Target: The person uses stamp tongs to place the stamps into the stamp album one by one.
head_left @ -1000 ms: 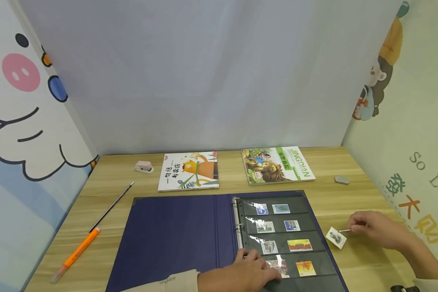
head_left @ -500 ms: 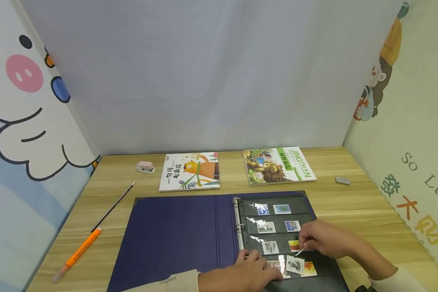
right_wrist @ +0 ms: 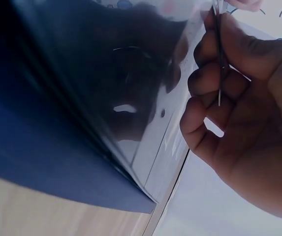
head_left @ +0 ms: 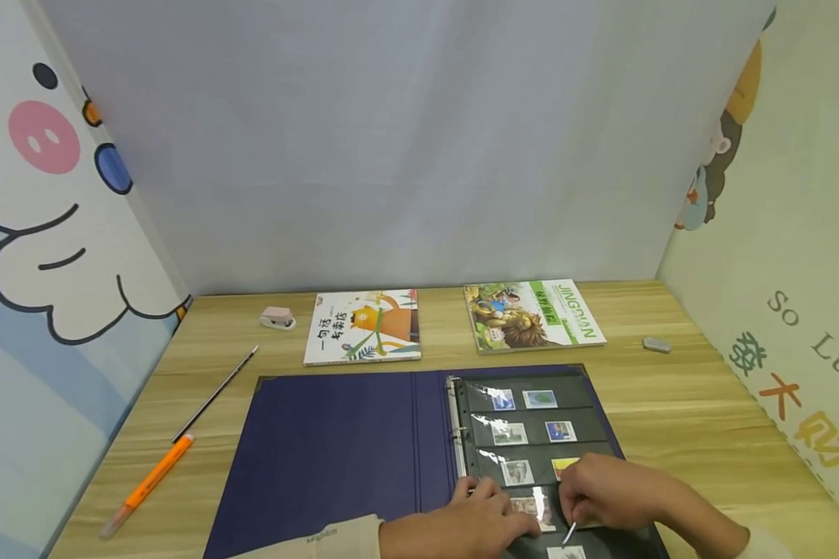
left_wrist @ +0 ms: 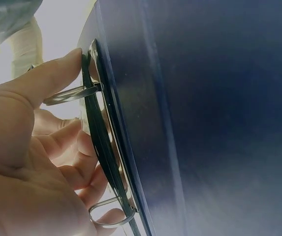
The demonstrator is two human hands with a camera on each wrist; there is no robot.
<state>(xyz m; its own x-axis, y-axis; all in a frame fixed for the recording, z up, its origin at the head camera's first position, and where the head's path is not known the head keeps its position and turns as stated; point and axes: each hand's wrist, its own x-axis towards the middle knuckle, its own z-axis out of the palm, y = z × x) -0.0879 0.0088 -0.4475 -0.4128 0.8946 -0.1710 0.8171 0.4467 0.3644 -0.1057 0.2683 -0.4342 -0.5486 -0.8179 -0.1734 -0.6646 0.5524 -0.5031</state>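
Observation:
A navy blue ring-bound stamp album (head_left: 335, 442) lies open, its black pocket page (head_left: 575, 400) bearing several stamps in rows. My left hand (head_left: 485, 520) rests on the lower left of this page, beside the metal rings (left_wrist: 72, 95) seen in the left wrist view. Over the lower right part, my right hand (head_left: 611, 493) pinches thin metal tweezers (head_left: 569, 534). At their tips is a pale stamp (head_left: 566, 553), cut off by the bottom edge of the head view; whether it is inside a pocket I cannot tell. The right wrist view shows fingers curled around the tweezers (right_wrist: 220, 64).
Behind the album lie two picture books (head_left: 362, 326), one with a lion cover (head_left: 531, 317). A pink and white tape dispenser (head_left: 277, 317) and a grey eraser (head_left: 656, 345) flank them. A pencil (head_left: 217, 392) and an orange marker (head_left: 148, 483) lie left.
My right hand has come left from beside the album to over the page, then down towards its lower pockets, carrying the stamp in the tweezers. My left hand stays in place.

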